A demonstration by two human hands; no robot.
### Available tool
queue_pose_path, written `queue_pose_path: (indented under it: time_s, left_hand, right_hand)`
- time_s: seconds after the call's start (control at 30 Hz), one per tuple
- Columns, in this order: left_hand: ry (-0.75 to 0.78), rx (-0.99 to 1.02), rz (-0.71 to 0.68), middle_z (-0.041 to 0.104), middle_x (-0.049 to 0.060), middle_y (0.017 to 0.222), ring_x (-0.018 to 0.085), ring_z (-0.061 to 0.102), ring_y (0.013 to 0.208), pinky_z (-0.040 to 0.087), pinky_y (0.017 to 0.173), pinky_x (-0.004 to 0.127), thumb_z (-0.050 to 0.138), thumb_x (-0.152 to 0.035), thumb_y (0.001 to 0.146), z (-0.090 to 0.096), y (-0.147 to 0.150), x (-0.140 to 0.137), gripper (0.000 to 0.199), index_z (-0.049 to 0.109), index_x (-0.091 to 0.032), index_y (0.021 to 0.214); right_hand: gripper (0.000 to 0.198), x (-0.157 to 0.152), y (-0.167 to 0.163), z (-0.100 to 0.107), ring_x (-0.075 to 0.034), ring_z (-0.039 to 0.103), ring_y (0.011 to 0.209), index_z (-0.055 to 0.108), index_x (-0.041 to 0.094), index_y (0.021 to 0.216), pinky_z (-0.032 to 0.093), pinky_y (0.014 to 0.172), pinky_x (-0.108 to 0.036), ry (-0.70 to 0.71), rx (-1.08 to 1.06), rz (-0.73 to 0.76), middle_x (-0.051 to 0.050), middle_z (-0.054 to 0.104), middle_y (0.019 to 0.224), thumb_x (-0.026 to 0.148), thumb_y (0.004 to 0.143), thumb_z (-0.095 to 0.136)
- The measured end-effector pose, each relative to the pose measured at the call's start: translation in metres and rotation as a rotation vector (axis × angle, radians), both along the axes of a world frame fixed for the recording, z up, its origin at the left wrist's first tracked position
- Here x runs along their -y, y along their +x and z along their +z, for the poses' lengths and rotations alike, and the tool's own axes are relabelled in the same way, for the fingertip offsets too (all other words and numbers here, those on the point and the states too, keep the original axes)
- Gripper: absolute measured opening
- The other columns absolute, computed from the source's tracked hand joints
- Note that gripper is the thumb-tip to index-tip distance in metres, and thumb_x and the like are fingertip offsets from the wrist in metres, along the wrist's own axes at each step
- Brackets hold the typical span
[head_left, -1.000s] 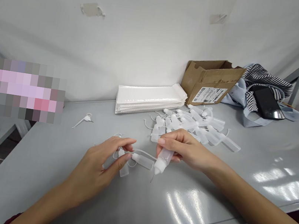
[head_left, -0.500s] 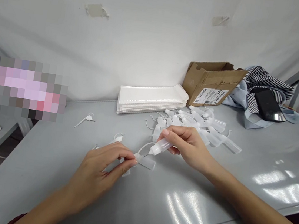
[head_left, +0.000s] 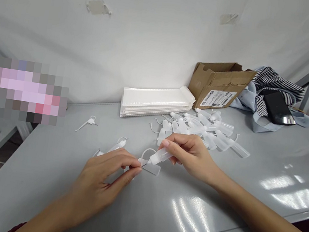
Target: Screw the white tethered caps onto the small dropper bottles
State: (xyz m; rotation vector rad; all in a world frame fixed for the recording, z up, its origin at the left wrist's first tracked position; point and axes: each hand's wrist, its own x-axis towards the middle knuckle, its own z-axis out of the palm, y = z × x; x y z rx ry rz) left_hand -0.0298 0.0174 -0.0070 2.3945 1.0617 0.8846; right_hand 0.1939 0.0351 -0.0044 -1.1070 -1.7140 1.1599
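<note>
My right hand (head_left: 188,154) grips a small translucent needle-tip squeeze bottle (head_left: 161,156), its white nozzle tilted down to the left. From the nozzle a thin dark needle points at my left hand (head_left: 113,174). That hand's thumb and forefinger are pinched at the needle's end, around a small piece mostly hidden by the fingers. A thin white strap (head_left: 146,150) arches between the bottle and the pinched fingers. Behind them another bottle (head_left: 152,169) lies on the table. More capped bottles (head_left: 119,145) rest beyond my left hand, partly covered by it.
A pile of similar bottles (head_left: 196,128) lies behind my right hand. White padded envelopes (head_left: 157,99) are stacked by the wall, next to an open cardboard box (head_left: 219,87). A loose needle nozzle with strap (head_left: 90,121) lies left. Cloth (head_left: 266,127) and a black phone-like object (head_left: 279,107) sit right.
My right hand has moved the bottle slightly left and down, bringing its nozzle closer to my left fingertips. My left hand has hardly moved and stays pinched.
</note>
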Motion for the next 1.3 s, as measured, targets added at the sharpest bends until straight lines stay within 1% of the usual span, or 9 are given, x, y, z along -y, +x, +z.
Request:
queue_pose_path:
  time_s: [0.17,0.33,0.5,0.6,0.8,0.93,1.1,1.3]
  left_hand:
    - [0.019,0.008,-0.009,0.069,-0.006,0.079,0.007,0.062,0.067,0.045,0.062,0.016,0.058,-0.016,0.087,-0.001,0.0,0.0,0.008,0.06,-0.024,0.086]
    - [0.022,0.019,-0.02,0.069,-0.006,0.078,0.007,0.061,0.067,0.046,0.062,0.016,0.058,-0.015,0.087,-0.001,0.001,0.0,0.009,0.061,-0.023,0.085]
    - [0.034,0.026,-0.027,0.068,-0.007,0.076,0.005,0.06,0.066,0.044,0.06,0.014,0.058,-0.013,0.086,-0.001,0.001,0.0,0.009,0.062,-0.021,0.084]
    - [0.047,0.023,-0.028,0.067,-0.007,0.074,0.005,0.059,0.064,0.044,0.06,0.014,0.058,-0.013,0.086,-0.002,0.001,0.0,0.009,0.062,-0.02,0.083]
    - [0.088,0.025,-0.024,0.067,-0.005,0.073,0.005,0.06,0.065,0.045,0.06,0.014,0.057,-0.014,0.087,-0.004,0.003,-0.001,0.009,0.063,-0.019,0.082]
    - [0.139,0.028,-0.032,0.068,-0.004,0.073,0.006,0.061,0.066,0.046,0.062,0.015,0.056,-0.014,0.087,-0.005,0.005,-0.002,0.008,0.063,-0.018,0.084]
    - [0.17,0.019,-0.021,0.067,-0.004,0.073,0.007,0.061,0.066,0.046,0.062,0.017,0.056,-0.014,0.088,-0.008,0.003,-0.001,0.009,0.062,-0.018,0.084]
    - [0.287,0.024,-0.038,0.066,-0.001,0.075,0.009,0.06,0.067,0.047,0.064,0.021,0.056,-0.009,0.087,-0.014,0.005,-0.002,0.008,0.061,-0.016,0.086]
  right_hand:
    - [0.036,0.001,0.0,-0.001,-0.007,0.041,0.049,0.061,0.014,0.065,0.031,0.048,-0.022,0.024,0.016,-0.009,0.004,0.046,0.053,0.036,0.091,0.051]
    - [0.035,0.0,-0.001,-0.002,-0.007,0.039,0.048,0.06,0.014,0.063,0.029,0.046,-0.021,0.081,0.036,-0.033,0.005,0.044,0.051,0.033,0.09,0.051]
    - [0.033,-0.001,-0.002,-0.006,-0.006,0.036,0.046,0.058,0.014,0.061,0.027,0.044,-0.02,0.195,0.078,-0.053,0.005,0.042,0.049,0.028,0.09,0.052]
    - [0.032,0.0,-0.002,-0.008,-0.006,0.035,0.046,0.059,0.014,0.062,0.027,0.044,-0.02,0.27,0.11,-0.057,0.005,0.042,0.049,0.027,0.09,0.053]
    - [0.028,0.004,-0.003,-0.009,-0.007,0.042,0.048,0.063,0.012,0.072,0.032,0.046,-0.019,0.4,0.168,-0.061,0.001,0.052,0.056,0.025,0.092,0.05]
    - [0.026,0.007,-0.006,-0.012,-0.007,0.042,0.048,0.063,0.01,0.074,0.034,0.047,-0.019,0.499,0.167,-0.052,0.001,0.052,0.055,0.022,0.093,0.049]
    - [0.028,0.008,-0.009,-0.015,-0.007,0.042,0.049,0.061,0.009,0.073,0.033,0.048,-0.019,0.513,0.173,-0.041,0.0,0.05,0.057,0.02,0.094,0.047]
    - [0.03,0.008,-0.012,-0.015,-0.005,0.036,0.048,0.053,0.012,0.065,0.029,0.047,-0.019,0.504,0.189,-0.025,0.004,0.04,0.054,0.017,0.094,0.046]
